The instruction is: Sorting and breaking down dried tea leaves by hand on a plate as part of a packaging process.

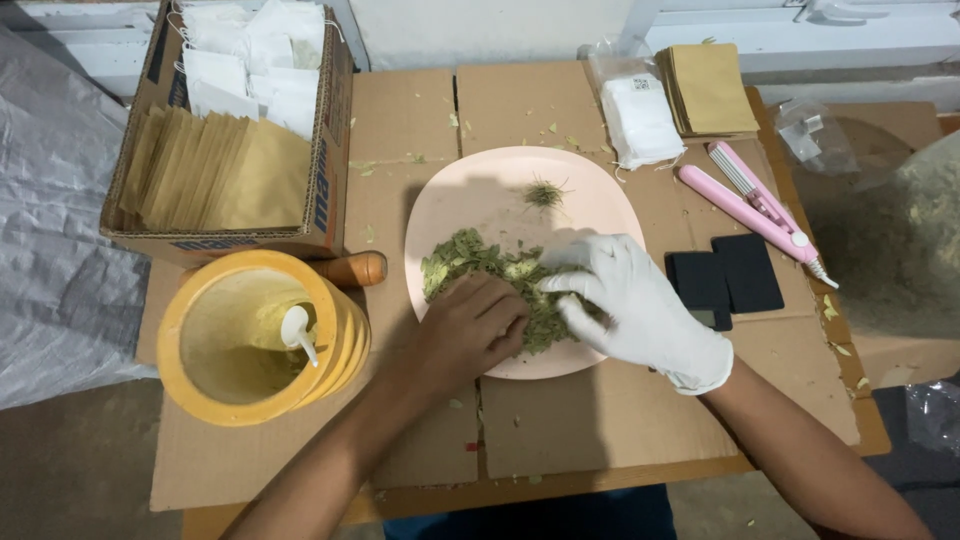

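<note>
Your two hands meet over a heap of dried green leaves (480, 268) lying on the near half of a round pale pink plate (500, 190). Your bare left hand (468, 332) is curled, knuckles up, fingers pressed into the near edge of the heap; whether it has pinched any leaves you cannot tell from here. Your right hand (630, 300), in a white glove, is half open, fingertips bent down onto the right side of the heap, touching the leaves without clearly gripping them. Beyond both hands the far half of the plate is bare but for a small tuft of stems (543, 192), so there is open room ahead of your fingers. The plate's near rim lies under your wrists. To the left of your left hand a yellow round container (210, 385) with a small white scoop (298, 332) inside stands close to the plate, a wooden handle (350, 269) between them. Farther left and ahead sits a cardboard box (325, 180) of brown and white sachets. Just right of your gloved hand lie two black flat squares (725, 275); past them, a pink handheld sealer (760, 208). Ahead on that side are a bag of white sachets (640, 120) and a stack of brown envelopes (708, 88).
</note>
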